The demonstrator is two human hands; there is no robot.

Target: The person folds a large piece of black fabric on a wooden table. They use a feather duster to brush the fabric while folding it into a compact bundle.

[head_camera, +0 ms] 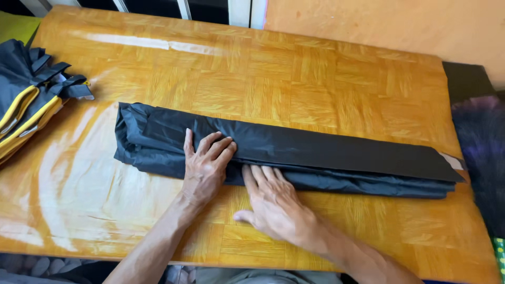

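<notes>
Long folded black fabric (315, 158) lying across the middle of the table (315, 68). Left hand (206, 167) flat on the fabric, fingers spread, gripping nothing. Right hand (273, 202) open at the fabric's near edge, fingertips (258, 172) tucked under the fold.

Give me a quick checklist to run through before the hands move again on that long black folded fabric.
1. Left hand flat on the long black folded fabric bundle: ok.
2. Right hand fingers at the bundle's near edge: ok.
3. Bundle fully on the glossy wooden parquet table: ok.
4. Layers evenly aligned at the crumpled left end: not ok.
5. Black-and-yellow fabric pile apart from the bundle: ok.
6. Anything trapped inside the folds: cannot tell.
</notes>
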